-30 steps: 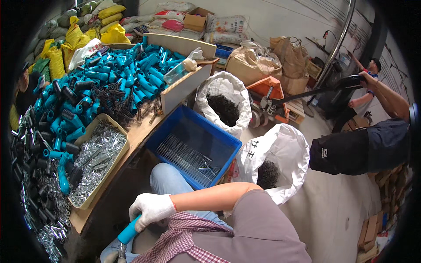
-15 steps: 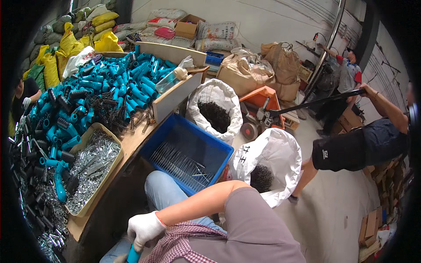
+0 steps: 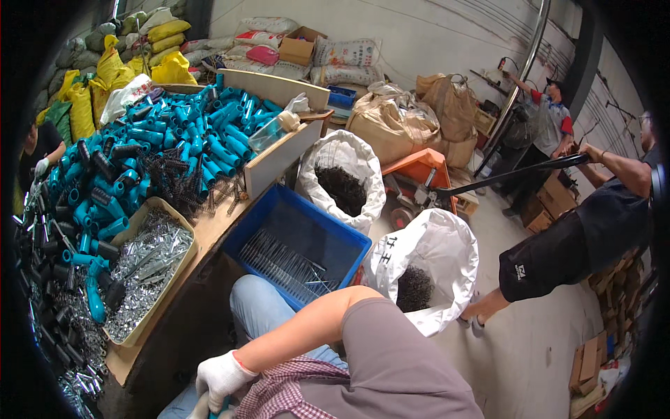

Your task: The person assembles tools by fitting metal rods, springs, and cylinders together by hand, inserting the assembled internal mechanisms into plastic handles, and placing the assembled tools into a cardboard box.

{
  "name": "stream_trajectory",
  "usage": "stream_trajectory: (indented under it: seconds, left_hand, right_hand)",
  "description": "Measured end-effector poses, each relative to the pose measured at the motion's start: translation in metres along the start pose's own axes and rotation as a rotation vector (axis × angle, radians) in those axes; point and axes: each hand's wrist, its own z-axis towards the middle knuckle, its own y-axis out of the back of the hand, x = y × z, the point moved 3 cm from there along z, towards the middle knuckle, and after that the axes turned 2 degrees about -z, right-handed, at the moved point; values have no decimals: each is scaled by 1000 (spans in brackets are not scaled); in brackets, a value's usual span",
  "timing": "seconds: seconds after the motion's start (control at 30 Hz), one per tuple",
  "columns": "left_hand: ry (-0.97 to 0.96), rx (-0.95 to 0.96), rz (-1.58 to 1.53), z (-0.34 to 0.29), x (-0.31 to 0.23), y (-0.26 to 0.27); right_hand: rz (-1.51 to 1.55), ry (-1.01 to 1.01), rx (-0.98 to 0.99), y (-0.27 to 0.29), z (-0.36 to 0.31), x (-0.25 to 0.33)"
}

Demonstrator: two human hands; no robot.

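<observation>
My right hand (image 3: 222,378), in a white knit glove, is low in the picture over my lap, its fingers curled round a teal plastic tube (image 3: 225,403). Most of that tube is covered by the glove or cut off by the lower edge. Just below, a bit of white glove that seems to be my left hand (image 3: 201,408) shows at the rim; its fingers cannot be made out. On the bench to the left lies a heap of teal plastic tubes (image 3: 209,140) with dark coil springs (image 3: 167,174). A cream tray (image 3: 183,241) of small metal parts sits nearer me.
Beside my knee stands a blue crate (image 3: 307,199) with thin metal rods. Two white sacks (image 3: 373,157) (image 3: 453,241) of dark pieces stand beyond it. A co-worker (image 3: 558,244) grips the handle of an orange pallet jack (image 3: 417,162). Another person (image 3: 551,119) stands behind; one more (image 3: 42,150) is far left.
My right hand has shifted slightly left and down, and less of the teal tube shows. At the right, the co-worker and the pallet jack's handle have moved; the co-worker now stands more upright.
</observation>
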Motion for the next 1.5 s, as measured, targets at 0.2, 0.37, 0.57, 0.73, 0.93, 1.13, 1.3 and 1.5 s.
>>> stream_trajectory:
  seconds: [0.2, 0.37, 0.57, 0.73, 0.93, 1.13, 1.3, 1.5]
  left_hand:
    - [-88, -111, 164, 10, 21, 3]
    - [-182, -170, 116, 5, 20, 16]
    - [-198, -174, 89, 5, 20, 14]
    - [-190, -143, 108, 4, 10, 14]
    - [-292, -151, 206, 6, -9, 14]
    - [-46, -172, 200, 2, -9, 19]
    - [-108, -268, 263, 0, -16, 22]
    - [-165, -265, 141, 4, -20, 21]
  right_hand:
    - [-457, 320, -29, 27, 23, 9]
    - [-1085, 515, -880, 136, 24, 72]
    - [-1194, 67, -980, 227, 77, 45]
    - [-1173, -87, -887, 238, 100, 35]
    - [-1135, -80, -816, 246, 102, 43]
    - [-1194, -44, -871, 250, 93, 44]
    - [-1223, -57, -883, 247, 109, 37]
    - [-1163, -166, -827, 247, 51, 59]
